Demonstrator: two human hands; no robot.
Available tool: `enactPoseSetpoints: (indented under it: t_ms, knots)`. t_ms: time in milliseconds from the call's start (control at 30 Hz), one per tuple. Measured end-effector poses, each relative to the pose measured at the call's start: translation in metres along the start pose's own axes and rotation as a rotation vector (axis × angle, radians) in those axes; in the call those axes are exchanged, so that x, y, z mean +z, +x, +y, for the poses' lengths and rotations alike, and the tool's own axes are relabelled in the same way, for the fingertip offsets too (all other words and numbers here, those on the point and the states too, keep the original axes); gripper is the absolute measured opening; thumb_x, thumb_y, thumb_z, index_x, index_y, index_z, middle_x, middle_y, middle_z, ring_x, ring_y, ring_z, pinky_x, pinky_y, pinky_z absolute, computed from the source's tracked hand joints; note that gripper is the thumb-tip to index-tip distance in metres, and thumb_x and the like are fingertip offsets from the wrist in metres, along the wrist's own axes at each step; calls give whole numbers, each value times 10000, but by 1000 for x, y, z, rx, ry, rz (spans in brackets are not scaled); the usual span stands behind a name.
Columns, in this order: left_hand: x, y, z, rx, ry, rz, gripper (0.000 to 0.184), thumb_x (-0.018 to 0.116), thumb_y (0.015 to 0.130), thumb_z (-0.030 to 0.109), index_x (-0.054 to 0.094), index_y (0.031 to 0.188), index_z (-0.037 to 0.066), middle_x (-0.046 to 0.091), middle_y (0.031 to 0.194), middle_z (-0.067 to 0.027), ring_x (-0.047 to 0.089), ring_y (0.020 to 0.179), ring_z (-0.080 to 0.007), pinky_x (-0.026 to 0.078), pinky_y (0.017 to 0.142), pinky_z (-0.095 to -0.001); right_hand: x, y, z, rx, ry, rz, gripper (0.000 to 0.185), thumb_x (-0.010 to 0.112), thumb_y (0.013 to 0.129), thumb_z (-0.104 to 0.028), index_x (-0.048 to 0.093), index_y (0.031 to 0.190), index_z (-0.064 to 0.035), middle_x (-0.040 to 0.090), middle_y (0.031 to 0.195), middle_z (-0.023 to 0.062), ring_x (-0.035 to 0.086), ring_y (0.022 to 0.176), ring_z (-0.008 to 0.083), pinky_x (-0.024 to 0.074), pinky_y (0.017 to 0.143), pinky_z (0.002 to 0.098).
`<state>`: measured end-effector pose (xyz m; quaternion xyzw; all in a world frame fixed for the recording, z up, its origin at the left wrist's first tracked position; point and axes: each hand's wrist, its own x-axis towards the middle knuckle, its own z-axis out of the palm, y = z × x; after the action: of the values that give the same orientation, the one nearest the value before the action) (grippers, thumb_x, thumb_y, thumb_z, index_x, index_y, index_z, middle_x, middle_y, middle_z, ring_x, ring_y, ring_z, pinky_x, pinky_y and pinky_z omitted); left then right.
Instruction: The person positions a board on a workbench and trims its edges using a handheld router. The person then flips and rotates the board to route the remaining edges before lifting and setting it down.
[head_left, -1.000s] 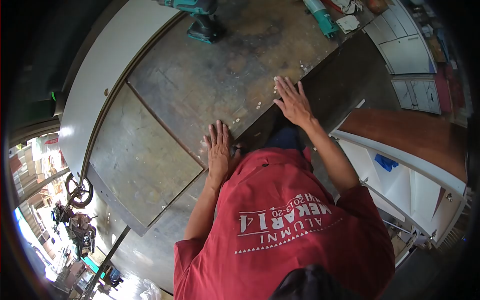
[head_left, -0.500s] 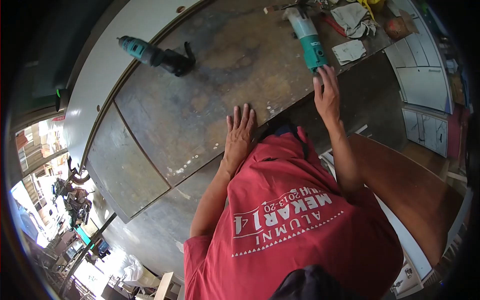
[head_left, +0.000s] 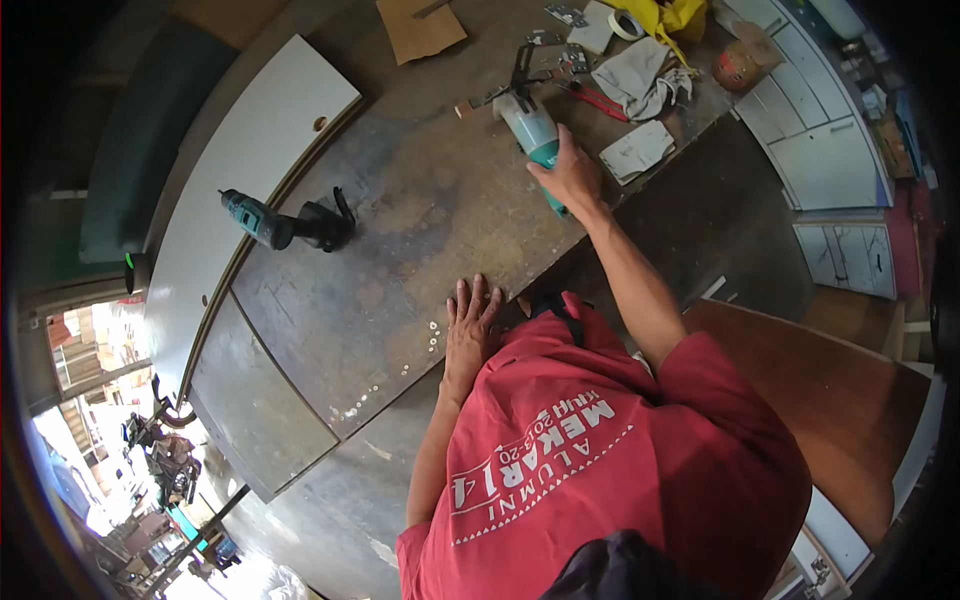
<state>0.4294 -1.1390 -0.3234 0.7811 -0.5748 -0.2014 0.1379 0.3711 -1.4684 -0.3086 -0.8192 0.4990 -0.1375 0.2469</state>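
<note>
Cloth near tool in right hand; drill apart.

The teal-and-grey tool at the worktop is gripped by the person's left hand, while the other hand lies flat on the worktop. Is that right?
Not quite: it's the wrong hand. The head view shows the teal-and-grey tool gripped by the right hand, while the left hand lies flat on the worktop.
</note>
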Motion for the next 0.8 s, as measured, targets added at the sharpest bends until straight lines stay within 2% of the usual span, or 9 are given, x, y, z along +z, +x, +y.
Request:
enactPoseSetpoints:
  t_ms: [67,167,300,500,567,633,700,733,800]
  knots:
    - [3,-7,-6,3,-13,33,761,712,804,120,429,1508,181,246,1632,-174,188,1507,-436,214,1199,-591,-9,4,8,-8,43,-66,837,777,793,-424,419,1451,-52,658,1198,244,638,1103,422,523,897,503]
    - [-3,-23,-12,-83,-25,60,729,700,816,111,450,1498,173,246,1635,-172,193,1509,-428,208,1199,-586,-10,13,39,-66,120,40,844,796,776,-427,430,1446,-66,660,1202,255,649,1081,435,520,897,504]
    - [-3,-60,-16,-320,-144,164,752,704,820,126,427,1519,160,213,1652,-163,161,1521,-421,177,1205,-570,-29,39,85,-36,171,41,862,803,773,-434,435,1454,-54,657,1212,262,641,1100,441,513,913,489]
    - [19,-97,-21,-598,-83,331,863,713,814,180,311,1577,151,145,1665,-188,87,1534,-425,97,1218,-564,-63,66,115,-56,50,9,868,803,767,-433,443,1469,-72,633,1271,247,622,1142,426,499,937,487]
    - [21,-94,-20,-600,-74,316,895,716,809,207,279,1587,137,121,1668,-198,68,1534,-430,81,1216,-574,-67,69,114,-60,-103,27,876,806,757,-447,449,1463,-70,628,1276,248,617,1148,429,499,938,497]
    - [21,-87,-14,-656,-25,317,905,716,798,216,279,1587,137,120,1669,-194,62,1533,-438,77,1213,-587,-74,68,107,-62,-139,-11,790,798,789,-397,488,1434,-62,638,1239,232,610,1143,415,488,960,480]
    - [20,-85,-12,-658,-30,329,909,718,791,213,283,1585,140,121,1668,-195,62,1531,-442,76,1212,-590,-75,61,84,-391,-272,411,638,775,836,-306,543,1374,-53,649,1185,206,602,1123,389,473,969,463]
    - [18,-86,-12,-656,-34,335,912,719,784,209,286,1584,144,122,1668,-196,63,1530,-446,76,1212,-593,-77,54,63,-420,-164,511,483,749,868,-236,600,1283,-39,651,1150,179,596,1106,364,460,974,449]
    - [15,-86,-13,-678,-29,341,912,718,780,201,289,1583,147,123,1667,-197,65,1530,-446,77,1213,-592,-61,39,17,-466,-3,453,450,746,871,-236,613,1250,-32,655,1145,175,601,1094,364,464,964,450]
